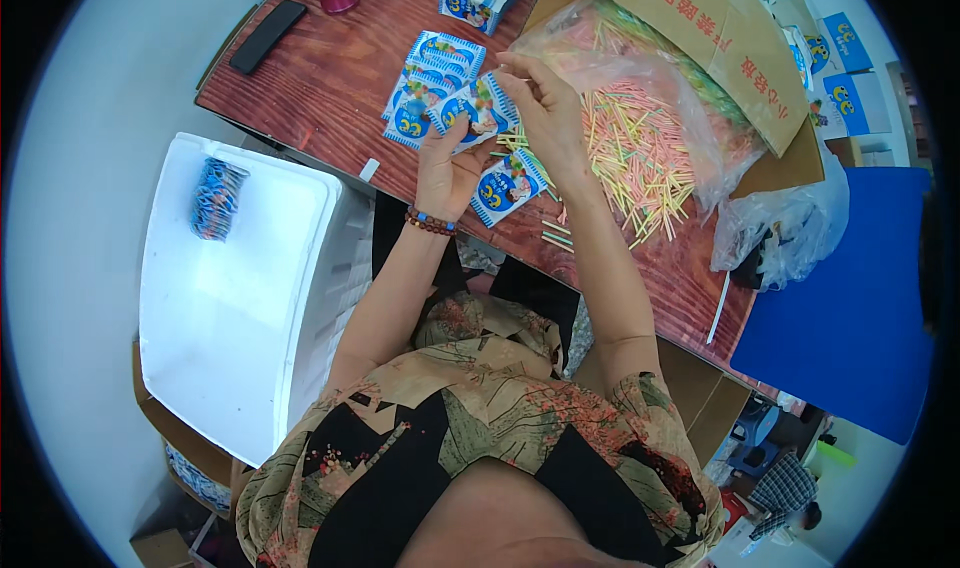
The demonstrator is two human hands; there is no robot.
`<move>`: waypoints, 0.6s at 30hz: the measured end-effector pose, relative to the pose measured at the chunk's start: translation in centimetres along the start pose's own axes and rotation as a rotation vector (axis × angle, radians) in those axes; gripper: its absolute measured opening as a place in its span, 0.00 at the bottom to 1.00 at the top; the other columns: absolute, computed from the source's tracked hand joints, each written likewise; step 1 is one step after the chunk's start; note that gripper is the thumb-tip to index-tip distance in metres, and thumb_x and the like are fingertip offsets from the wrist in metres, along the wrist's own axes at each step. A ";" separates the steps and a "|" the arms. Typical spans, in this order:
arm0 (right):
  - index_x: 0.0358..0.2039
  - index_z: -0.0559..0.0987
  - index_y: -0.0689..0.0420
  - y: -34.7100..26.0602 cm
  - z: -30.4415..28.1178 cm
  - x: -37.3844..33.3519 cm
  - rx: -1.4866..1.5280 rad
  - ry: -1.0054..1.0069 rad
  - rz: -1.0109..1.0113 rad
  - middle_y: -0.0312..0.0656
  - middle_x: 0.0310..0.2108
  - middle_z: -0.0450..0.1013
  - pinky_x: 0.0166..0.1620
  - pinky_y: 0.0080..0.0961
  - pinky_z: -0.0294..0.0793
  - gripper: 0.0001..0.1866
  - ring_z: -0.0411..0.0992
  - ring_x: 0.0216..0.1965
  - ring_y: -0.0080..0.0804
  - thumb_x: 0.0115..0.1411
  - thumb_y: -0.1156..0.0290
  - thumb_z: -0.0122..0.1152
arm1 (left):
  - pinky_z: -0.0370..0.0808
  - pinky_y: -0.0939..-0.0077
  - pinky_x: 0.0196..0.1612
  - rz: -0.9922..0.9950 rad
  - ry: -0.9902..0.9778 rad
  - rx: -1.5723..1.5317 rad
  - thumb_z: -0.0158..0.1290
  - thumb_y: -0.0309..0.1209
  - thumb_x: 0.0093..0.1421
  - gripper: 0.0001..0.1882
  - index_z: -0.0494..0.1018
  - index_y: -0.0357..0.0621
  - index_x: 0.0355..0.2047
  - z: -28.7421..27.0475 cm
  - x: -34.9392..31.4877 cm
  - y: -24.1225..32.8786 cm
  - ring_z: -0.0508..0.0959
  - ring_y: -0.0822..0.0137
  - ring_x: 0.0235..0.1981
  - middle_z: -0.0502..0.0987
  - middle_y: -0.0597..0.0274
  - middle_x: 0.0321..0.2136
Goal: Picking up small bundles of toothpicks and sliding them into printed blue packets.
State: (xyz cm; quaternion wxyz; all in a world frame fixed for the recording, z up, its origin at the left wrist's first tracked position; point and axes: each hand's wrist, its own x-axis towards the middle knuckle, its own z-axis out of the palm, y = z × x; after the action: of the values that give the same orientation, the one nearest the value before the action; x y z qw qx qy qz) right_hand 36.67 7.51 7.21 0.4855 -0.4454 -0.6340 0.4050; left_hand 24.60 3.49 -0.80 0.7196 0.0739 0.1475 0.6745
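Watching from afar through the head camera, I see a left hand (447, 173) grasping a blue-and-white printed sachet (478, 111), thumb on top and fingers beneath, just left of a heap of pink, yellow and green sticks (640, 158). Between that sachet and the heap, the right hand (548, 108) bends its fingers at the packet's upper right corner; I cannot tell whether it is pinching the edge. A beaded bracelet (430, 222) circles the left wrist.

On the red-brown wooden table (330, 78), a lone sachet (508, 186) lies at the near left of the heap, beside a few scattered sticks. Farther left of the heap, I make out a fanned group of sachets (440, 56); at its far left stands a stack of similar packets (470, 10). Behind the heap are a clear plastic liner (690, 88) and a cardboard carton (710, 38). To its right I see a crumpled clear bag (800, 230). Well left of the heap, a white box (230, 308) holds a row of sachets (216, 200).
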 end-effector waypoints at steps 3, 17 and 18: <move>0.38 0.80 0.62 -0.5 0.4 0.0 -0.104 -0.016 -0.047 0.34 0.31 0.76 0.34 0.14 0.68 0.08 0.69 0.30 0.15 0.59 0.74 0.59 | 0.77 0.67 0.50 0.034 0.020 0.029 0.52 0.27 0.62 0.13 0.69 0.42 0.47 0.1 -0.1 0.6 0.77 0.65 0.45 0.76 0.60 0.44; 0.31 0.82 0.56 2.0 2.4 -0.8 -0.164 0.027 -0.136 0.39 0.28 0.77 0.31 0.22 0.71 0.08 0.76 0.29 0.28 0.54 0.67 0.63 | 0.74 0.65 0.52 0.161 0.160 0.033 0.53 0.27 0.61 0.14 0.69 0.43 0.47 -0.9 -0.8 1.5 0.77 0.63 0.46 0.76 0.59 0.45; 0.31 0.82 0.55 2.3 2.6 -1.0 -0.160 0.039 -0.102 0.39 0.28 0.78 0.31 0.22 0.72 0.08 0.76 0.29 0.29 0.54 0.66 0.64 | 0.74 0.65 0.52 0.162 0.163 0.036 0.53 0.27 0.61 0.14 0.69 0.43 0.47 -1.1 -0.8 1.6 0.77 0.63 0.46 0.76 0.59 0.45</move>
State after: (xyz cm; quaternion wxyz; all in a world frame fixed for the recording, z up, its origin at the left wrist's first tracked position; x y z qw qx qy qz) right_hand 34.63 6.95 4.30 0.4808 -0.4576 -0.6766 0.3188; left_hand 22.65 2.67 -1.26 0.6468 0.0433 0.2110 0.7316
